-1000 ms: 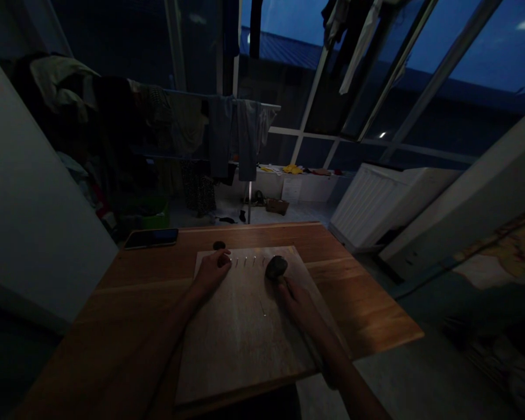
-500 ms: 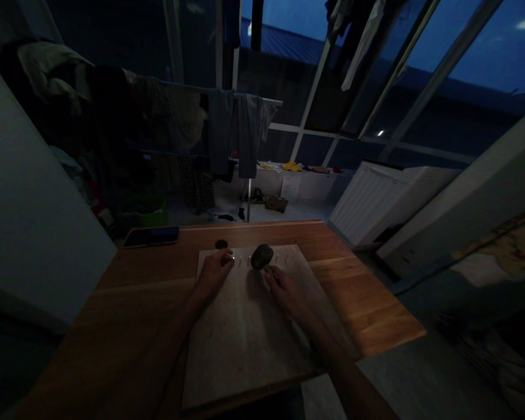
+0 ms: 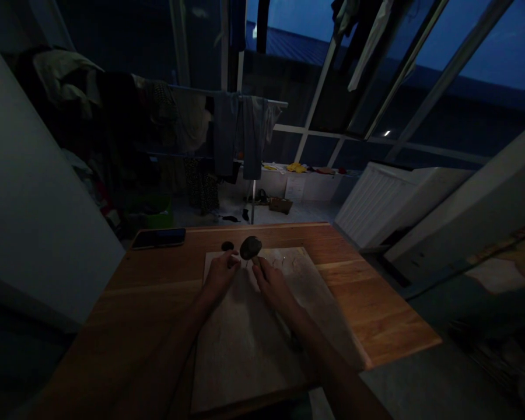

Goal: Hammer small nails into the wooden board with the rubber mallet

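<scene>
Head view, only one. Very dark, small parts smear, so treat fine detail as soft.

Right grip is closed round the handle of a dark-headed mallet. Head sits over the far part of the pale board, just right of the left fingertips. Contact with anything below: can't tell.

Left grip: thumb and fingertips bunched at the board's far left corner. Can't tell if they're pinching anything.

Nails, thin and bright, stand in a row across the board's far side, most of them right of the mallet head, one in the gap left of it.

Risks:
- Fingers hit. Cause: mallet head right beside them, plus poor light.
- Nail bent or knocked over. Cause: thin shanks, broad head, any off-axis blow.
- Wrong nail clipped. Cause: tight row; mallet and right grip block part of it.
- Board creeping on the bench. Cause: no clamp visible; board reaches the near edge, maybe past it.

Phone lies far left, well apart, low concern.
</scene>
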`<state>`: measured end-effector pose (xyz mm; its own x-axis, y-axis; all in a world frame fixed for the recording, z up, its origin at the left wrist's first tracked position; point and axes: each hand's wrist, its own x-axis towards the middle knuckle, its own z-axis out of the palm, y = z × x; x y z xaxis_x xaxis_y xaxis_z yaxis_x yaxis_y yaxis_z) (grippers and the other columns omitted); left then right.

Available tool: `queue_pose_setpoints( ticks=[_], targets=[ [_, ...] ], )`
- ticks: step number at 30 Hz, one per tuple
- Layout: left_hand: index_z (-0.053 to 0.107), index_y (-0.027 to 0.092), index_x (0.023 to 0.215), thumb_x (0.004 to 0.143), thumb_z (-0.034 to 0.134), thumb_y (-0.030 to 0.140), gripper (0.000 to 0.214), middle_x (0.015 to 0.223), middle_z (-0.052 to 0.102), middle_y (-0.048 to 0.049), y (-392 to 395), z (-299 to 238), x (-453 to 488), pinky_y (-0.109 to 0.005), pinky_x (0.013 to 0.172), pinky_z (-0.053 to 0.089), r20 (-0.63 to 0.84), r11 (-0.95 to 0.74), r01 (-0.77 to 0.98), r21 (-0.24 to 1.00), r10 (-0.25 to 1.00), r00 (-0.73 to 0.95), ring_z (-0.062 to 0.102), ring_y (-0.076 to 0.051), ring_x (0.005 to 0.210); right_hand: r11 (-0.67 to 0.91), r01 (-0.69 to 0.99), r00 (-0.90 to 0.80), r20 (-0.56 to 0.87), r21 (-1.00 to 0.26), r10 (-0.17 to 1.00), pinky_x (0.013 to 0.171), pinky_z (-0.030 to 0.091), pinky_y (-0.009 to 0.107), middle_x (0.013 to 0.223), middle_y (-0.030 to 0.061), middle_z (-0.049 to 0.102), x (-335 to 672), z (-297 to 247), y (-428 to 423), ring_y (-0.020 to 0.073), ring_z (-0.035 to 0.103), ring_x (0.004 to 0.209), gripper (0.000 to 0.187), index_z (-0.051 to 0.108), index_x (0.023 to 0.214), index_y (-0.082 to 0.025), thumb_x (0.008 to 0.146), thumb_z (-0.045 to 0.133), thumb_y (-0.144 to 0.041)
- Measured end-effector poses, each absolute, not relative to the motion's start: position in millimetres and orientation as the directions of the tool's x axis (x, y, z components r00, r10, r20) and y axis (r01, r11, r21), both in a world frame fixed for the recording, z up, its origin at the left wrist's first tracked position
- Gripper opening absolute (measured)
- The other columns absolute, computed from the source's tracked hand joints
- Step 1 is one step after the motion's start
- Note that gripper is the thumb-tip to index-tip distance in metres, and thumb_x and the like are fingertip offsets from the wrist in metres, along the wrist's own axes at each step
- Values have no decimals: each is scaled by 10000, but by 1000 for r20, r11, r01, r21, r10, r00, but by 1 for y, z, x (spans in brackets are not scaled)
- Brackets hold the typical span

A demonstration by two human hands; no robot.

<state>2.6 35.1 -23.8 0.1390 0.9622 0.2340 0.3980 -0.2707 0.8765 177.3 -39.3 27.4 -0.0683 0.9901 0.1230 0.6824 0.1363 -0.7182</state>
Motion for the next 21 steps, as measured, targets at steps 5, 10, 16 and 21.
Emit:
queue_pose_setpoints(
  ticks=[5,10,16,21],
  targets=[
    [705,179,1092,813,639,201,287,854,780,-42,33,-28,4,-304,734,570,237,-275,385,881,961,142,734,-202,771,91,610,-32,91,-787,995,763,494,324,930,90,756,203,26,-56,243,705,814,456,628,1292,-177,1027,382,-455],
    [686,165,1094,797,688,202,299,892,738,-43,35,-26,3,-295,708,561,280,-312,465,829,950,138,692,-180,738,34,647,-4,41,-761,999,865,521,383,1089,129,773,243,15,-80,295,716,1002,493,657,1250,-174,1014,381,-508],
    [677,190,1038,923,592,173,144,1037,704,-78,8,-7,13,-337,861,561,549,-670,580,464,731,405,680,-197,920,-27,675,75,33,-738,997,923,519,423,1083,141,777,260,-3,-93,317,708,1034,507,666,1228,-164,1011,361,-504],
    [673,189,1015,911,619,53,179,1002,741,-76,-40,5,42,-321,843,542,346,-970,238,50,240,907,691,-213,957,-12,669,73,50,-743,996,891,522,419,1062,140,775,258,-7,-92,308,716,974,477,653,1196,-164,1014,356,-489]
  ],
)
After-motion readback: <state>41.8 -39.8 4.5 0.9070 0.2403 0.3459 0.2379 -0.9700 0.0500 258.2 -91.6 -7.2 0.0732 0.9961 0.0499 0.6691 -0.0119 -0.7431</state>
